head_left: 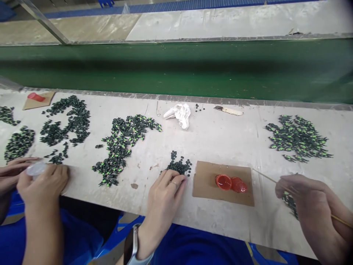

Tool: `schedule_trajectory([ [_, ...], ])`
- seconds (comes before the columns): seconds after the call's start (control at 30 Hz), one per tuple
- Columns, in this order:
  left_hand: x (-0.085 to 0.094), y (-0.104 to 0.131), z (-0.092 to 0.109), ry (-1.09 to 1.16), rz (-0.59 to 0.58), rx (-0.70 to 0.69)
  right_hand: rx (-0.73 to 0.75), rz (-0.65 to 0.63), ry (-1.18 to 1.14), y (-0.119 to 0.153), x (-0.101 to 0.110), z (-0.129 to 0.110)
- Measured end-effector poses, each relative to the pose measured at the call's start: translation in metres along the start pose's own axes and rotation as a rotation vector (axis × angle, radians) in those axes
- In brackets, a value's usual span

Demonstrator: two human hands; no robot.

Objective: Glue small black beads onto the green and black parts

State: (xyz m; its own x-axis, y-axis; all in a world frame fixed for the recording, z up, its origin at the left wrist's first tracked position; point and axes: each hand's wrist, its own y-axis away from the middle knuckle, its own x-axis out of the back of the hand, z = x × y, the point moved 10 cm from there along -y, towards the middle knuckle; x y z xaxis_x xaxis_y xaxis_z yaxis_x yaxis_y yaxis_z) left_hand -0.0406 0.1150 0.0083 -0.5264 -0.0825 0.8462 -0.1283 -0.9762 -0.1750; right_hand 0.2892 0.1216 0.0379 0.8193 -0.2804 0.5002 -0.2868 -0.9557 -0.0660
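Here, left hand [165, 193] on dark pieces [179, 165], right hand [309, 200] pinching stick [268, 177]

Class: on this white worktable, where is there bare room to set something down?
Bare patches: between the crumpled white cloth and the right heap of green-black pieces, above the brown cardboard sheet; also the front edge below it. Crowded: the left side, among heaps near the left hand.

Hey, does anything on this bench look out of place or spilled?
A crumpled white rag lies loose among the piles, and a few dark pieces sit stray beside it. Red paint stays on its cardboard, not spilled.
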Motion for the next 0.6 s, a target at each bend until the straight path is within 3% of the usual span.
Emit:
schedule_trajectory([
  [0.17,-0.01,-0.014,0.014,-0.06,-0.012,-0.041,-0.022,-0.029,-0.053,0.012,-0.006,-0.008],
  [0.4,-0.016,-0.01,0.021,-0.12,-0.11,-0.124,0.176,-0.226,-0.212,0.005,-0.015,0.0],
  [0.6,-0.007,-0.012,0.021,-0.132,-0.065,-0.113,0.077,-0.21,-0.237,0.011,-0.023,-0.002],
])
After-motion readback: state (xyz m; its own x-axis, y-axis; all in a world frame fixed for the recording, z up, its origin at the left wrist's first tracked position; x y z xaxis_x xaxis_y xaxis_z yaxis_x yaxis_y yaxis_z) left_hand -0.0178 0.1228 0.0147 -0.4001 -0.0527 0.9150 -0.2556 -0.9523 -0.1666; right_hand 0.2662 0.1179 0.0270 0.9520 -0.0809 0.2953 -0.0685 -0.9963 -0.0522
